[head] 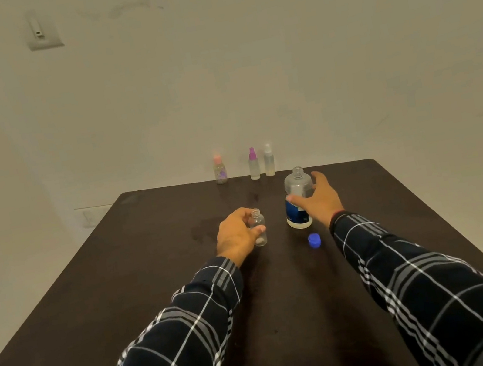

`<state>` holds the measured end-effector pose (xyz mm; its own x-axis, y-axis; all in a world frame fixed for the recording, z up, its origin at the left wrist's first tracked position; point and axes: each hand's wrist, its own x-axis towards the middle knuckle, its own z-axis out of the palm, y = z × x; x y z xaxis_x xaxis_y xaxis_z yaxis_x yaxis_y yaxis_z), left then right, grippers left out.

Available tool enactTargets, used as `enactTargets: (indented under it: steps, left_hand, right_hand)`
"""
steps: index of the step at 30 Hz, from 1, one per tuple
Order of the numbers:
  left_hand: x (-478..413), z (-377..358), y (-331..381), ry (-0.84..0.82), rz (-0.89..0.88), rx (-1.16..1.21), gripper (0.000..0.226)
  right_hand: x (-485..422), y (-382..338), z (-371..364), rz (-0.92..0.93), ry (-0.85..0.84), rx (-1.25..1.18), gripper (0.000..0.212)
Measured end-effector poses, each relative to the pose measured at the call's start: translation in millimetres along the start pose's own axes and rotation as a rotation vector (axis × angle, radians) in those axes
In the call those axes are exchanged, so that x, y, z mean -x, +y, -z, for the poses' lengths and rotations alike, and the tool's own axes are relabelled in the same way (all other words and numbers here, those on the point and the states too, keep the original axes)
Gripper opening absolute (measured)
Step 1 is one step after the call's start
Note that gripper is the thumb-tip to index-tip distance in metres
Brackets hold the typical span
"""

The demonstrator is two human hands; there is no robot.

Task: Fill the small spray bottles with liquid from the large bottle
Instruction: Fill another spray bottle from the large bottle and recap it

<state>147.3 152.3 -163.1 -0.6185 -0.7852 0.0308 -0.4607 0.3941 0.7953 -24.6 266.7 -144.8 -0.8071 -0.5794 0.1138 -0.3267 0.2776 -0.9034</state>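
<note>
While your left hand (236, 236) curls round the small bottle (258, 228), your right hand (320, 201) spreads wide, thumb against the large bottle (298, 198), cap (314, 240) near it.

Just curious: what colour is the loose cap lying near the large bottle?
The cap is blue; head view.

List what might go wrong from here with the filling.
1. The large bottle stands uncapped; the right hand spread round it might tip it and spill.
2. The small bottle in the left hand has a narrow mouth, so a pour may miss onto the table.
3. The blue cap lies loose near the right sleeve and could get knocked.
</note>
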Motion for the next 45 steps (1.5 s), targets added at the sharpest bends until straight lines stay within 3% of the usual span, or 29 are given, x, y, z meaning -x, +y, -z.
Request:
enactTargets:
  steps: [5,12,28,45]
  left_hand:
    - [-2,-2,-3,0.017,-0.017,0.009,0.04]
    - [-2,0,2,0.007,-0.03,-0.022,0.039]
    - [0,2,7,-0.009,0.016,-0.004,0.038]
    - [1,3,11,-0.028,0.04,-0.02,0.043]
  right_hand:
    - [-3,2,-1,0.07,-0.068,0.038,0.073]
    - [3,-5,-4,0.305,-0.151,0.295,0.077]
    - [7,-11,-22,0.491,-0.112,0.771,0.066]
    - [2,-15,-27,0.501,-0.059,0.889,0.062]
